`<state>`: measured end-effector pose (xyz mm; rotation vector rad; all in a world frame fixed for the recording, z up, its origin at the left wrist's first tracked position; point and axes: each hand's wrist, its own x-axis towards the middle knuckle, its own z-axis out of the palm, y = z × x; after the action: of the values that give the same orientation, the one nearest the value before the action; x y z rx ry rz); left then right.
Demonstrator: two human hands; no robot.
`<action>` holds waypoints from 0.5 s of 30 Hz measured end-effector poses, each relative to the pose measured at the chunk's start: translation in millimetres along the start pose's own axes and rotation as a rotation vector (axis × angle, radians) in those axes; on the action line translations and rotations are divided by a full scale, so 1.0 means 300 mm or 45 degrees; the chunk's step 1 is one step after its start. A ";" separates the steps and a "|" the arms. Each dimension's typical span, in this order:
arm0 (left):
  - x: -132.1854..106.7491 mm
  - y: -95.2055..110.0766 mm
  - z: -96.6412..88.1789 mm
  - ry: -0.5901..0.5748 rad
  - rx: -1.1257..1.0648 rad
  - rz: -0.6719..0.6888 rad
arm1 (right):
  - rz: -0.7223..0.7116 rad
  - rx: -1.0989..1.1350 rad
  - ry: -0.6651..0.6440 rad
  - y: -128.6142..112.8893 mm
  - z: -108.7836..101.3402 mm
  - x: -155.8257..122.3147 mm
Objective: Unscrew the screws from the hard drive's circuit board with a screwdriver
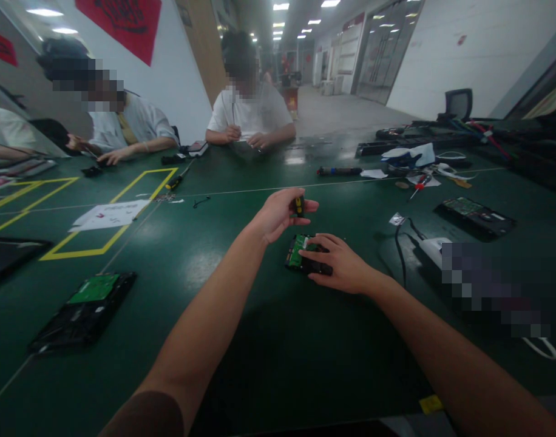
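Note:
My left hand (pixel 284 209) is raised above the table, its fingers curled around a black-and-yellow screwdriver (pixel 298 206). Only the handle shows clearly; I cannot make out the shaft. Just below and to the right, my right hand (pixel 344 261) rests on a small black device with a green circuit board (pixel 297 252). Thumb and fingers grip its right side and cover much of it. The device lies on the green table.
Similar opened devices lie at the left (pixel 93 294) and right (pixel 476 215). A white power strip (pixel 435 249) with a cable sits right. Another screwdriver (pixel 174 182), a paper sheet (pixel 107 215) and a red-handled screwdriver (pixel 421 182) lie farther back. Co-workers sit across the table.

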<state>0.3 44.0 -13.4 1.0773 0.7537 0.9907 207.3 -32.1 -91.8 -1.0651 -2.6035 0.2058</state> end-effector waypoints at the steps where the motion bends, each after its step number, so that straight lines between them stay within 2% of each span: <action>1: 0.000 0.001 0.000 0.000 -0.001 0.002 | 0.001 0.002 0.001 0.000 0.000 0.000; 8: -0.009 0.015 -0.001 0.017 0.214 0.074 | -0.006 0.018 0.020 0.002 0.002 -0.001; 15: -0.008 0.014 -0.008 0.022 0.120 0.055 | -0.007 0.007 0.009 0.000 0.001 0.001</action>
<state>-4.0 43.2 -10.0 1.1722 0.8005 1.0105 207.2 -31.8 -92.1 -1.0550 -2.5979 0.2082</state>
